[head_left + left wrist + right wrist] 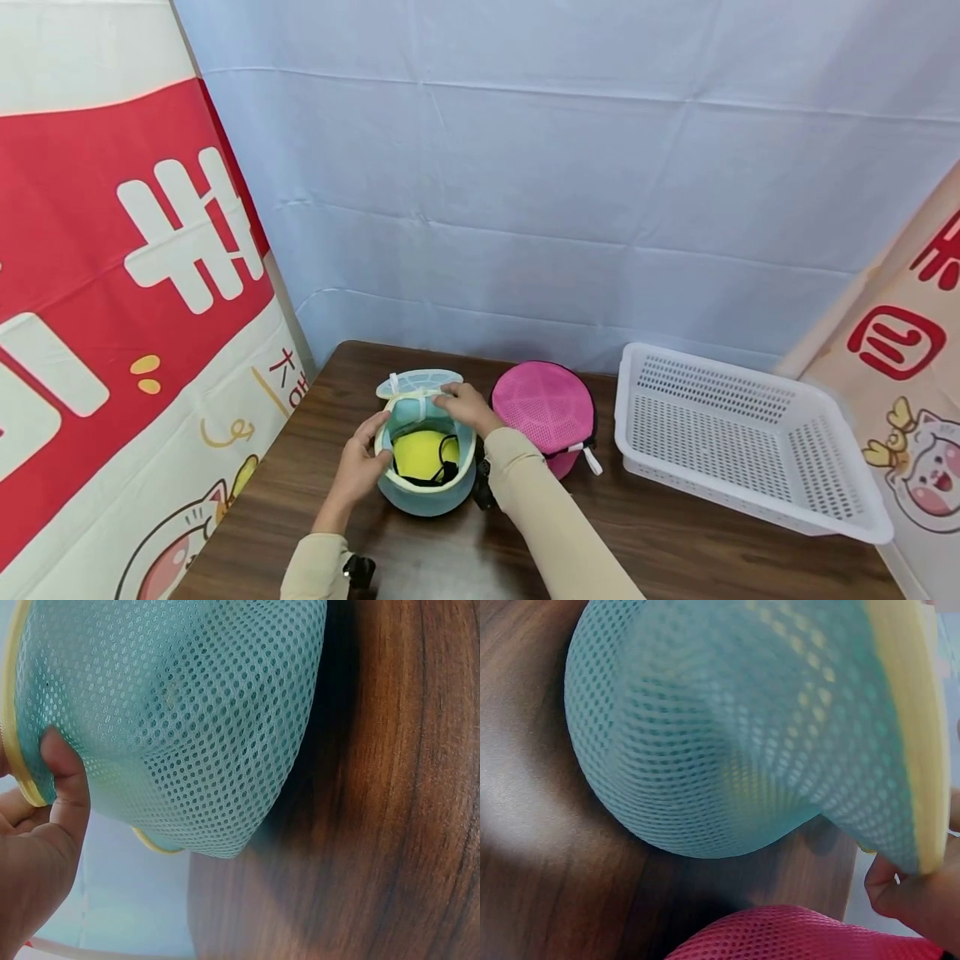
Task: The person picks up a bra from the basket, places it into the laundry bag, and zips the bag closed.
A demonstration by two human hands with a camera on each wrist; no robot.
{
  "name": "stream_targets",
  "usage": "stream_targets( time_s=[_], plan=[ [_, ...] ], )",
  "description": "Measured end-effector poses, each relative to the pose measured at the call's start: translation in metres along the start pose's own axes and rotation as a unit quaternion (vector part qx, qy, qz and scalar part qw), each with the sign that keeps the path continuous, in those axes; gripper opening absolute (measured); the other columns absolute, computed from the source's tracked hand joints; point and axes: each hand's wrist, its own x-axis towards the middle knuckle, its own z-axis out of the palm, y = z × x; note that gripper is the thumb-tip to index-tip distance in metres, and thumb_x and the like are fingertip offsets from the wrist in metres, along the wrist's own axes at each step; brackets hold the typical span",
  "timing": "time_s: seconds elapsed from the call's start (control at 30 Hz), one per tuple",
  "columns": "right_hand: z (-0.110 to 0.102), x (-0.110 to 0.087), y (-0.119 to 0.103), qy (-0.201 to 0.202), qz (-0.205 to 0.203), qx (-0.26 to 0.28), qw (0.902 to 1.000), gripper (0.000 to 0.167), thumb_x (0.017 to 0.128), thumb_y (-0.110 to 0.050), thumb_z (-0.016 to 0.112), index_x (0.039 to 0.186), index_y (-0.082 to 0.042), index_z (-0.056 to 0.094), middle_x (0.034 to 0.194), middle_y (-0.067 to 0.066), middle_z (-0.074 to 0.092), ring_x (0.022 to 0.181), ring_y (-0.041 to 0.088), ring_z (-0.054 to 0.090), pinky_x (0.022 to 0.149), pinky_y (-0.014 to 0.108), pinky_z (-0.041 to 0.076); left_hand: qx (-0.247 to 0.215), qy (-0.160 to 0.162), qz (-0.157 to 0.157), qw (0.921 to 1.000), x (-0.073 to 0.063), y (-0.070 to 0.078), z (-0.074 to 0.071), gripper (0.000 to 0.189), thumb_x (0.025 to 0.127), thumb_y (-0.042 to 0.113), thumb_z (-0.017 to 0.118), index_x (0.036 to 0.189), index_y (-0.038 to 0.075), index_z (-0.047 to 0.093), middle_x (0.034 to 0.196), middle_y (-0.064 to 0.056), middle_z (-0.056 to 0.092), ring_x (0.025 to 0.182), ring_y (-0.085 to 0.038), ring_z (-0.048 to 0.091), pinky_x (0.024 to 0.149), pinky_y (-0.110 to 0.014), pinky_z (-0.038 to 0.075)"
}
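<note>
A teal mesh laundry bag (427, 502) with a pale yellow rim stands on the table, its mouth facing up and its round lid (420, 381) folded back behind it. Inside lies a yellow item (420, 454) with black edging and a black cord; its kind is unclear. My left hand (357, 468) pinches the rim at the left side, thumb and fingers on either side of the mesh in the left wrist view. At the back right of the rim, my right hand (468, 407) pinches the edge, also visible in the right wrist view.
Right of the teal bag lies a pink mesh bag (542, 406) with a white zipper pull. A white plastic basket (742, 508) stands farther right. Hanging cloth backs the brown wooden table (630, 533), and printed banners flank it.
</note>
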Motion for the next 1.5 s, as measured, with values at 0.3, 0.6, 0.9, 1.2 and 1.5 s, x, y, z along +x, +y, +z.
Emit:
stream_targets(
  time_s=[0.3,0.6,0.9,1.2,1.5],
  plan=[
    [-0.001,-0.003,-0.002,0.008,-0.023,0.048,0.9986,0.051,0.095,-0.027,0.052,0.137,0.0,0.043,0.139,0.015,0.041,0.127,0.032,0.035,0.096,0.046,0.036,-0.005,0.016,0.01,0.9998,0.0,-0.001,0.0,0.054,0.077,-0.021,0.05,0.13,-0.015,0.043,0.137,-0.032,0.034,0.094,-0.037,0.047,0.06,-0.022,0.039],
    [0.0,-0.002,-0.001,0.055,-0.084,0.171,0.9801,0.043,0.093,-0.015,0.055,0.132,0.002,0.048,0.131,0.017,0.048,0.121,0.03,0.043,0.095,0.043,0.038,-0.002,0.021,-0.007,0.9998,0.002,-0.001,-0.004,0.056,0.077,-0.019,0.051,0.132,-0.013,0.042,0.139,-0.031,0.032,0.089,-0.034,0.046,0.056,-0.022,0.038],
    [-0.007,0.002,0.001,0.091,-0.071,0.281,0.9528,0.062,0.089,-0.007,0.056,0.144,-0.006,0.029,0.108,0.018,0.053,0.097,0.023,0.052,0.084,0.039,0.043,0.002,0.021,0.015,0.9997,0.004,-0.002,-0.002,0.055,0.077,-0.018,0.051,0.132,-0.011,0.045,0.138,-0.028,0.035,0.077,-0.024,0.044,0.046,-0.022,0.033],
    [-0.012,0.0,0.0,0.053,-0.043,0.293,0.9538,0.066,0.091,-0.013,0.054,0.147,-0.003,0.021,0.149,0.015,0.022,0.128,0.028,0.032,0.091,0.036,0.04,0.007,0.028,0.007,0.9996,0.004,0.0,0.001,0.056,0.075,-0.019,0.051,0.13,-0.012,0.046,0.136,-0.029,0.038,0.077,-0.026,0.046,0.048,-0.02,0.035],
    [-0.015,0.001,-0.006,0.074,-0.075,0.337,0.9356,0.051,0.092,-0.003,0.05,0.139,0.007,0.035,0.142,0.022,0.033,0.124,0.034,0.039,0.097,0.043,0.037,-0.012,0.026,-0.011,0.9995,0.001,-0.002,0.0,0.056,0.077,-0.018,0.051,0.132,-0.012,0.043,0.139,-0.03,0.033,0.086,-0.032,0.046,0.052,-0.021,0.035]
  ],
)
